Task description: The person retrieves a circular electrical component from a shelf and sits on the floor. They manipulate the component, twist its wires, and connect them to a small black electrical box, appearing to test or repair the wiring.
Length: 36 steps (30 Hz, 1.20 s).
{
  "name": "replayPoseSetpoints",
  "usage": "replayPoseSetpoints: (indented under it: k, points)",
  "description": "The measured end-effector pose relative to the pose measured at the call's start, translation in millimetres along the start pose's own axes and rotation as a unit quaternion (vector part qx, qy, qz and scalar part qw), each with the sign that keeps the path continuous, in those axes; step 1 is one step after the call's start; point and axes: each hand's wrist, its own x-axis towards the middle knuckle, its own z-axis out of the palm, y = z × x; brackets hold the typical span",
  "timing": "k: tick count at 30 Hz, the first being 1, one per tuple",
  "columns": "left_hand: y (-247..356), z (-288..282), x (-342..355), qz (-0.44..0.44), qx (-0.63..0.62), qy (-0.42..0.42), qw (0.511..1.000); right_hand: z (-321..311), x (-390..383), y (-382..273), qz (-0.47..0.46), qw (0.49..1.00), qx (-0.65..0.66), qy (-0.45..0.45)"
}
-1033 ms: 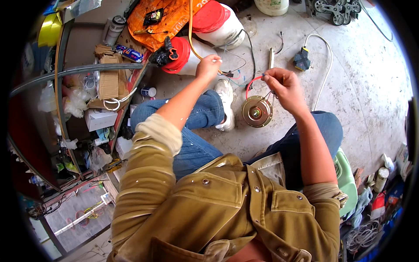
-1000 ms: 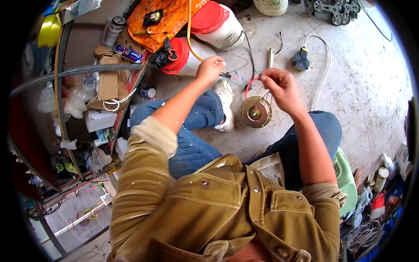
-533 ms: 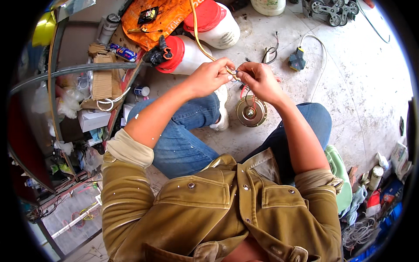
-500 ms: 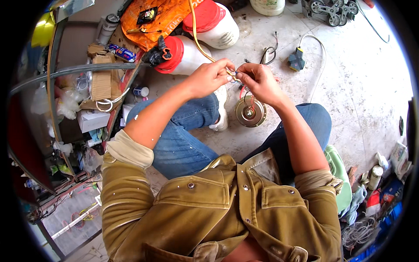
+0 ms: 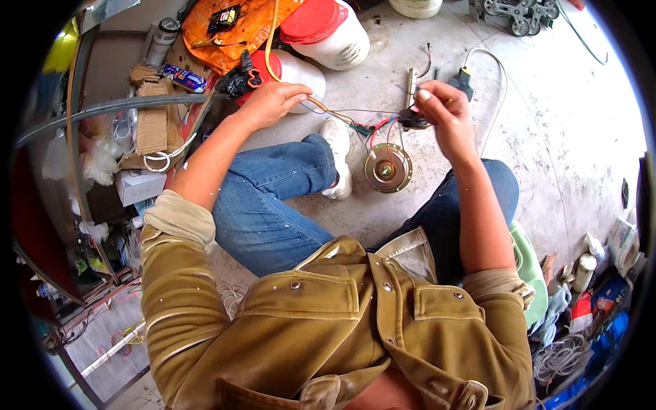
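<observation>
My left hand [image 5: 273,102] pinches a yellow cable [image 5: 275,41] near its end, where thin coloured wires fan out. My right hand [image 5: 447,116] is to the right, its fingers curled together; whatever lies between them is too small to name. Just left of it is a small black part [image 5: 413,119], with a thin wire stretching from there toward my left hand. Below, on the floor between my legs, lies a round brass-coloured metal disc [image 5: 403,174] with a raised centre, resembling a motor. Red and dark wires [image 5: 378,130] run up from it.
Two white buckets with red lids [image 5: 314,20] and an orange bag [image 5: 205,41] are at the far left. A cluttered shelf holds cardboard [image 5: 156,123]. A plug-like adapter [image 5: 461,83] with a grey cord lies right, near a wheeled frame [image 5: 523,14]. A green container [image 5: 527,266] stands beside my right knee.
My hands were together over the wires; now they are apart, the left moved left with the yellow cable, the right moved right. The wires between them are spread out.
</observation>
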Motion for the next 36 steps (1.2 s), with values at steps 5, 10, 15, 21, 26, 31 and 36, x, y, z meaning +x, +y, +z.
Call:
replayPoseSetpoints:
  k: [5,10,15,21,26,31,36]
  points:
    - [8,8,0,0.005,0.133,-0.060,0.989,-4,1,2,0.007,0.990,0.132,-0.039]
    - [87,73,41,0.130,0.004,0.027,0.991,1,-1,0,0.014,0.988,0.146,-0.039]
    - [103,90,70,0.074,-0.062,0.042,0.994,-3,-8,-4,0.008,0.983,0.177,-0.055]
    - [96,113,94,0.237,-0.155,0.058,0.957,-10,-17,-18,-0.025,0.982,0.180,-0.054]
    - [99,117,103,0.037,-0.328,-0.088,0.940,-19,-30,-29,-0.029,0.983,0.177,-0.026]
    - [9,76,98,0.049,0.094,-0.008,0.994,-7,-54,-66,-0.133,0.981,0.135,0.043]
    - [-9,-10,79,-0.045,0.176,-0.007,0.983,-26,-43,-35,-0.087,0.988,0.123,0.039]
